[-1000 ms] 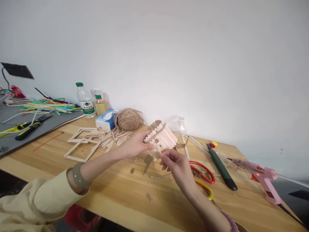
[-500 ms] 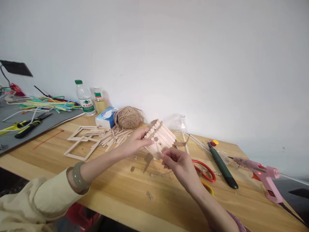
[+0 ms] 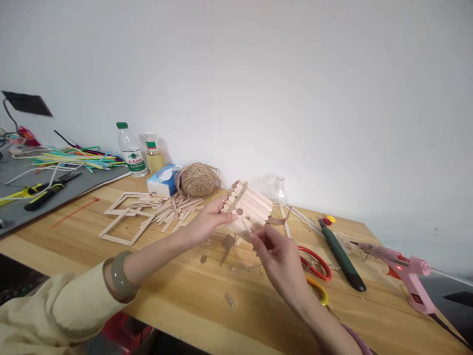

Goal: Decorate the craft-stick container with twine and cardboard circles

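Observation:
A small panel of popsicle sticks (image 3: 253,203) is held tilted above the table, with twine across its upper left part and a brown paper disc (image 3: 240,211) on its face. My left hand (image 3: 207,221) grips the panel's left edge, thumb on the front and fingers behind. At its lower edge my right hand (image 3: 275,249) is closed in a pinch; a pale pointed piece shows by the fingertips, and whether they hold it or the panel I cannot make out. Brown paper scraps (image 3: 226,246) lie below.
Loose popsicle sticks (image 3: 177,209), stick frames (image 3: 125,227), a twine ball (image 3: 198,180) and a tissue pack (image 3: 162,182) lie left. Right are red-handled scissors (image 3: 320,261), a green utility knife (image 3: 342,256) and a pink glue gun (image 3: 404,271). Bottles (image 3: 133,158) stand by the wall.
The panel has turned slightly in my left hand and lifted a little. My right hand has shifted slightly right, still pinched at its lower edge.

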Action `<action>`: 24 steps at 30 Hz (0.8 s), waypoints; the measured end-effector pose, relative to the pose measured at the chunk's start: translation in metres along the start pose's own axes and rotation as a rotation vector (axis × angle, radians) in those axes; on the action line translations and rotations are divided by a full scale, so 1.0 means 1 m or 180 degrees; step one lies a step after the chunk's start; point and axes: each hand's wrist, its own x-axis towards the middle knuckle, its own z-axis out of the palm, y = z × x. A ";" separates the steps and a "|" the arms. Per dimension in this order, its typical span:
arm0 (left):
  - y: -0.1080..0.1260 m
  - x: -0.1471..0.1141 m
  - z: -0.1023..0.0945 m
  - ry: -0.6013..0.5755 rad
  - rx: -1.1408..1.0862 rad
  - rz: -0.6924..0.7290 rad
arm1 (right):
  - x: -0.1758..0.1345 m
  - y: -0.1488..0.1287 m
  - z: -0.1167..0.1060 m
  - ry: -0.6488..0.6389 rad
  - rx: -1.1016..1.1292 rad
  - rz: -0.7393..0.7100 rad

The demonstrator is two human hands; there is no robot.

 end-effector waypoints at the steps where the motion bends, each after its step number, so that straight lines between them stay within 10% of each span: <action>1: 0.000 0.000 0.000 0.0004 -0.0023 0.0012 | 0.000 0.000 0.000 0.0031 -0.0092 -0.0068; 24: 0.002 -0.016 0.016 0.0199 -0.0192 0.0164 | -0.007 -0.010 -0.027 0.0043 -0.1491 -0.1408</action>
